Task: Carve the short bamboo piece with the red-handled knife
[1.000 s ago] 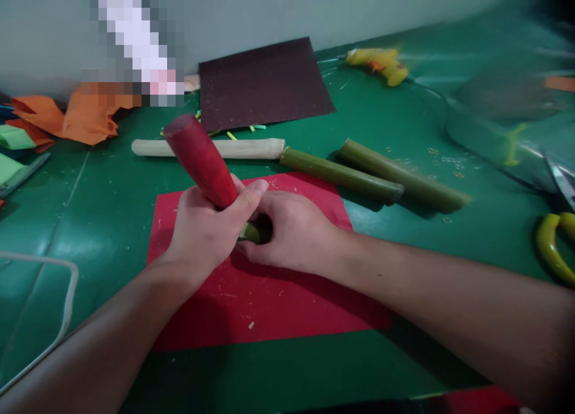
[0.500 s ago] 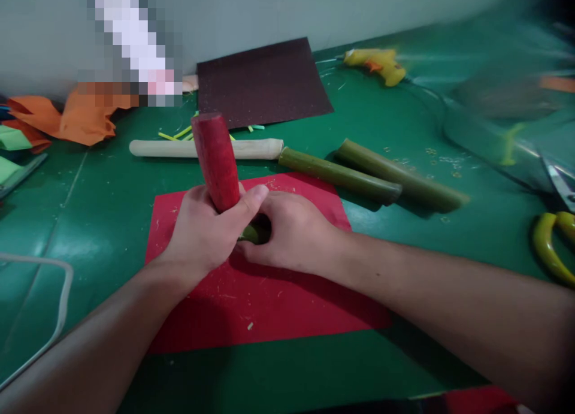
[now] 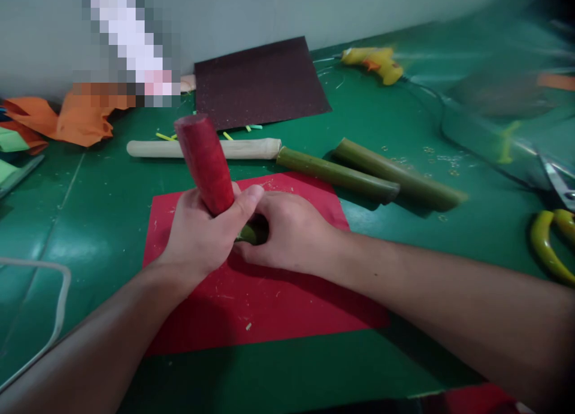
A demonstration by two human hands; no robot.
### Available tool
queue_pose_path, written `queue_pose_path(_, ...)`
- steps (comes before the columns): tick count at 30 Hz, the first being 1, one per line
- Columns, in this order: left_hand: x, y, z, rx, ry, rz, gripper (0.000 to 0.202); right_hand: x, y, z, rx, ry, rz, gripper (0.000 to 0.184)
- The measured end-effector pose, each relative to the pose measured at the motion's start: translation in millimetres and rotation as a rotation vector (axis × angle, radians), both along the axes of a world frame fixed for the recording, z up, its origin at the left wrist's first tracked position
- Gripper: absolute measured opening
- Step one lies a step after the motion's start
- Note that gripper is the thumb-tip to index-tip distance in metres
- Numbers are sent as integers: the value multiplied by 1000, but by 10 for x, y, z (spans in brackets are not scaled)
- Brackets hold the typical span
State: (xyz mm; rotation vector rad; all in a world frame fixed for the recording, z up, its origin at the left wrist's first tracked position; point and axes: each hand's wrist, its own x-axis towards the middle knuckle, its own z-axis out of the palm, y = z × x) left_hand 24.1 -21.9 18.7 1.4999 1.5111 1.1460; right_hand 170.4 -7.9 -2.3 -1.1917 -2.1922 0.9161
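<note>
My left hand (image 3: 195, 237) is closed round the lower end of a thick red wooden handle (image 3: 206, 168), which sticks up and leans to the left. Whatever the handle carries below is hidden by my fingers. Close against it, my right hand (image 3: 299, 231) wraps round a short green piece of bamboo (image 3: 254, 233); only a bit of it shows between the two hands. My left thumb reaches over toward the right hand. Both hands are over a red sheet (image 3: 274, 306) dotted with small shavings.
Behind the hands lie a pale peeled stick (image 3: 251, 148) and two green bamboo pieces (image 3: 336, 175) (image 3: 395, 174). Farther back are a dark brown sheet (image 3: 263, 84) and a yellow glue gun (image 3: 375, 63) with its cord. Yellow-handled scissors (image 3: 543, 240) lie right, crumpled orange material (image 3: 85, 117) left.
The red handle has tipped farther to the left in my left hand. My right hand keeps its grip on the bamboo, and the whole view has shifted slightly.
</note>
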Motion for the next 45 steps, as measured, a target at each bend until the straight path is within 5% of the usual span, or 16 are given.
queue_pose_path(12, 42, 28, -19, 27, 74, 134, 27, 0, 2, -8, 2, 14, -17, 18)
queue_pose_path(17, 33, 15, 7, -22, -52, 59, 40, -2, -2, 0, -14, 10, -9, 18)
queue_pose_path(24, 9, 0, 19, -53, 16, -6, 40, 7, 10, -2, 10, 15, 0, 22)
queue_pose_path(39, 26, 18, -12, 54, 75, 150, 24, 4, 17, -9, -32, 27, -33, 17)
queue_pose_path(45, 21, 35, 25, 44, -50, 95, 39, 1, 14, -1, -44, 3, -28, 20)
